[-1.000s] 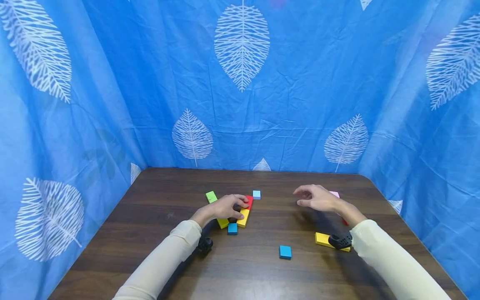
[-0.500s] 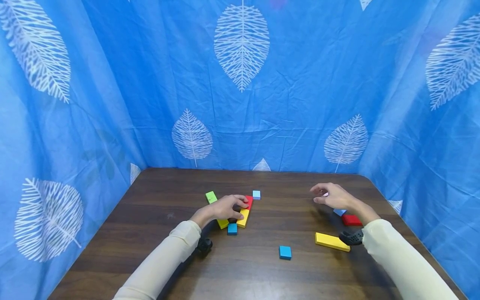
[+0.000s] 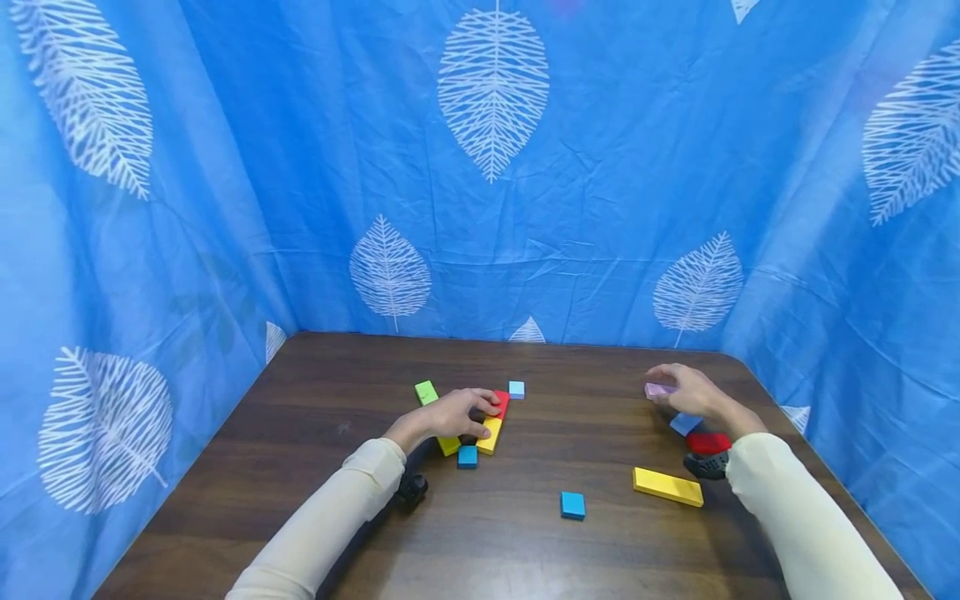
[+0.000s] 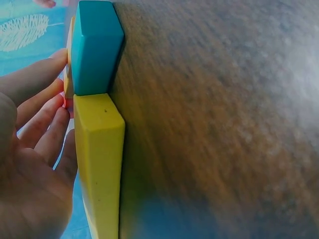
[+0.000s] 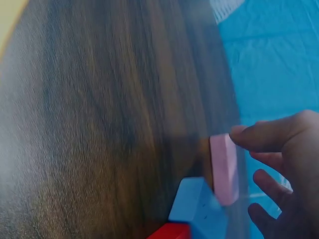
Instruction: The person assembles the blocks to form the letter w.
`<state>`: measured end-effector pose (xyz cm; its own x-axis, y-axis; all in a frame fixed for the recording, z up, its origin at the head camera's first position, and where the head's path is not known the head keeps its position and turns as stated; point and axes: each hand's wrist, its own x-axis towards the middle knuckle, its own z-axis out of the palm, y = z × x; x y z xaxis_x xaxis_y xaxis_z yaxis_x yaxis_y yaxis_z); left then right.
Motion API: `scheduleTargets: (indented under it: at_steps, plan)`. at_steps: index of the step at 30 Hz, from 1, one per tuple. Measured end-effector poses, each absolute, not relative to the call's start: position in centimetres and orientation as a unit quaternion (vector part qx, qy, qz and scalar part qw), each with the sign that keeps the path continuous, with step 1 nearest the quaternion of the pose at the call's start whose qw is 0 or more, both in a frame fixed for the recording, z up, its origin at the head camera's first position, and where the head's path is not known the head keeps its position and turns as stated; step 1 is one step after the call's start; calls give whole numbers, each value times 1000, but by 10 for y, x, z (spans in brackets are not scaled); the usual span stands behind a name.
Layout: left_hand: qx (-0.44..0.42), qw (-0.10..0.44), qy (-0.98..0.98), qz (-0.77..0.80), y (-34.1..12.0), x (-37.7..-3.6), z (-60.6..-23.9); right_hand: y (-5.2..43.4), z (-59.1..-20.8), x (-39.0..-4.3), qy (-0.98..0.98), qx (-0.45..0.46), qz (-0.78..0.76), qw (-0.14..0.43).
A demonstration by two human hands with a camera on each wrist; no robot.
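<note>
At left, the red block (image 3: 502, 402) and yellow block (image 3: 491, 433) look placed, the left hand (image 3: 450, 413) resting on them, loosely bent, gripping neither. Far right, the right hand (image 3: 696, 395), half open, holds nothing beside the pink block (image 5: 224, 169), contact unclear; that and the blue block (image 3: 685, 423) look unplaced.

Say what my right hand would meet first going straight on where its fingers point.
Most likely the pink rectangular block, right at the fingertips of your right hand. The right wrist view leaves depth unclear, so I can't tell whether they touch.
</note>
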<state>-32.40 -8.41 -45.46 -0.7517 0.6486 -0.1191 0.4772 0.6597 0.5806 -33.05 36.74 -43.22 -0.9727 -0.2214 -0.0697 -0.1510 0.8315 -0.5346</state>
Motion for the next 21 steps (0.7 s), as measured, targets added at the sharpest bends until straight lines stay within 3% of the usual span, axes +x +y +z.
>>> scheduleTargets:
  at_steps: [9, 21]
  plan:
    - [311, 162, 901, 254, -83, -323, -451, 383, -460, -335, 970, -104, -221, 11]
    - [308, 163, 903, 250, -81, -320, -449, 392, -463, -337, 961, -58, -267, 40]
